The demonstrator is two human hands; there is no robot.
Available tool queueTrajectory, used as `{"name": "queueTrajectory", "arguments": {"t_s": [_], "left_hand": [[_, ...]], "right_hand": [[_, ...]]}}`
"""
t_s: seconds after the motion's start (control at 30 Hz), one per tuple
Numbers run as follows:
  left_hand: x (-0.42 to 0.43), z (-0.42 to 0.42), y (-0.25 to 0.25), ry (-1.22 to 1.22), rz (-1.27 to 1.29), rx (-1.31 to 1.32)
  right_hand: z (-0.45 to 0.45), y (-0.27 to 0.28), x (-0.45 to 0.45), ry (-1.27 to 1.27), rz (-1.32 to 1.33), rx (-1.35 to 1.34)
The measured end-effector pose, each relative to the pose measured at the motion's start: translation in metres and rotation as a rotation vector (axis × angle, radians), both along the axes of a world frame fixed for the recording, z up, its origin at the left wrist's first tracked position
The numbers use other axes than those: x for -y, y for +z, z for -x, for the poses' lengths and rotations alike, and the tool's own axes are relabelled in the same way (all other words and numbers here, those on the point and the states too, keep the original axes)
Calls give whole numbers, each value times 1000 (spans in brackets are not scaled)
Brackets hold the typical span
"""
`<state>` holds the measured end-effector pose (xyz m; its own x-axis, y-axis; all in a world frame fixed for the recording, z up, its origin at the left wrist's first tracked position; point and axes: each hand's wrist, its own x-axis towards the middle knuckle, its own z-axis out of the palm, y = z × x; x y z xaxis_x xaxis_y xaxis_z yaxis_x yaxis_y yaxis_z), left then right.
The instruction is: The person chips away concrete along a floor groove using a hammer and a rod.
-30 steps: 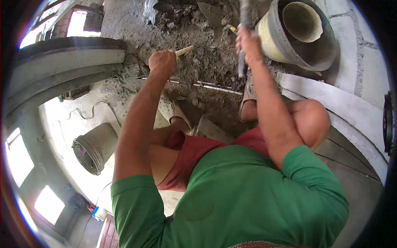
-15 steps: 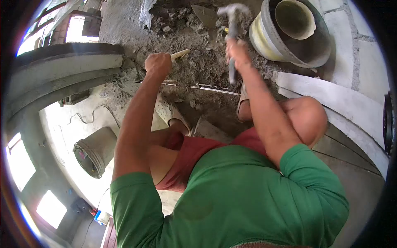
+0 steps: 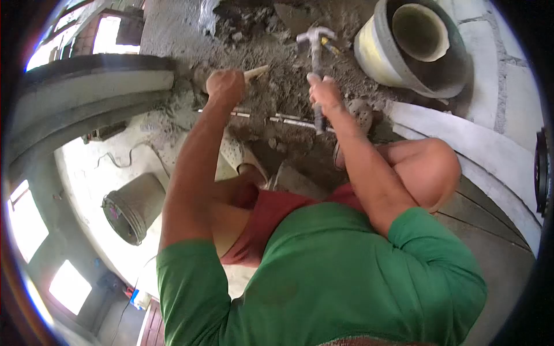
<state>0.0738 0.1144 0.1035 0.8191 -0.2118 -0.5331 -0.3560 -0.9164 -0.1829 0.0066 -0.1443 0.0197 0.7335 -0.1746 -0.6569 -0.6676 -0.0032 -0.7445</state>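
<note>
My left hand (image 3: 226,87) is closed round a pale stick-like piece (image 3: 257,71), whose end sticks out to the right over the rubble. Its other end is hidden by the fist. My right hand (image 3: 326,94) grips the dark handle of a claw hammer (image 3: 315,39), its head pointing away from me. Beneath both hands lies loose grey rubble (image 3: 283,86). A yellow-and-black tool (image 3: 330,46) lies just right of the hammer head. Thin white strips (image 3: 294,120) run across the ground below the hands.
A large bucket (image 3: 372,49) with a smaller container (image 3: 420,32) inside stands at the upper right. Another bucket (image 3: 133,207) is at the left. Curved pale ledges (image 3: 461,135) flank the rubble at right, and a curved wall edge (image 3: 92,86) at left. My feet are beside the strips.
The hammer in my right hand has moved left and come down towards me, uncovering the yellow-and-black tool. My left hand has stayed nearly in place with the pale piece.
</note>
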Motion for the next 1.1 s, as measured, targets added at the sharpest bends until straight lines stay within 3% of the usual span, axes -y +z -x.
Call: {"name": "queueTrajectory", "arguments": {"t_s": [0.1, 0.17, 0.23, 0.27, 0.3, 0.33, 0.37, 0.47, 0.5, 0.63, 0.73, 0.8, 0.83, 0.9, 0.93, 0.97, 1.0, 1.07, 1.1], "left_hand": [[3, -1, 7, 66, 80, 31], [0, -1, 5, 61, 82, 44], [-1, 1, 3, 49, 91, 67], [0, 1, 5, 53, 94, 65], [2, -1, 8, 47, 75, 38], [4, -1, 12, 38, 54, 12], [5, 0, 11, 39, 52, 17], [7, -1, 6, 59, 32, 39], [10, -3, 8, 85, 22, 44], [9, 3, 9, 76, 40, 38], [11, -1, 11, 79, 49, 43], [9, -2, 13, 84, 52, 37], [8, -2, 15, 63, 69, 43], [6, -2, 13, 48, 82, 48], [4, -4, 8, 39, 77, 49], [4, -2, 6, 30, 72, 46], [6, 1, 6, 34, 69, 52], [13, 2, 10, 103, 17, 50], [13, -1, 11, 108, 23, 53]], "right_hand": [[-64, 95, 33, -157, -1, 324], [-97, 130, 55, -174, 155, 682], [-107, 187, 50, -307, 113, 605], [-116, 168, 45, -378, 103, 766], [-98, 142, 33, -396, 182, 750], [-76, 109, 4, -478, 83, 469], [-53, 18, -29, -442, 734, 563], [35, -10, -56, 185, 44, -172], [38, -50, -49, 66, -64, -202], [-20, 48, -3, -67, -212, -28], [-74, 116, 23, -215, -173, 329], [-95, 143, 38, -270, -72, 548], [-109, 94, 49, -281, -97, 769], [-76, 113, 8, -362, 205, 620], [-50, 90, -24, -384, 115, 433], [-20, 16, -56, -310, 300, 336], [16, -8, -71, 45, 318, 63], [36, -17, -67, 247, 333, 12], [27, -24, -54, 188, 113, -86]]}}
